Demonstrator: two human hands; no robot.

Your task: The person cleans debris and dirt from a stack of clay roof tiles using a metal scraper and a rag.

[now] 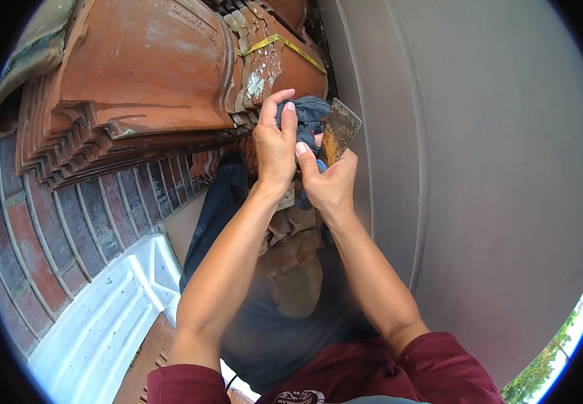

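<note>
My left hand (278, 151) is closed round a crumpled dark grey-blue cloth (310, 110), its thumb pressed along the near side. Close beside it, my right hand (332, 185) grips a scraper (343, 129) with a wide, flat metal blade, stained rusty brown and pointing up. A bit of blue shows at the right thumb, where the scraper's handle is mostly hidden by the fingers. The cloth lies right against the blade's left side in this view. Both hands are held in front of stacked orange clay roof tiles (147, 64).
Yellow tape (285, 42) crosses another stack of tiles. A smooth grey wall (493, 168) rises close on the right. At left are a brick wall (56, 222) and a white corrugated sheet (103, 330). My legs and broken tile pieces (291, 259) lie below my hands.
</note>
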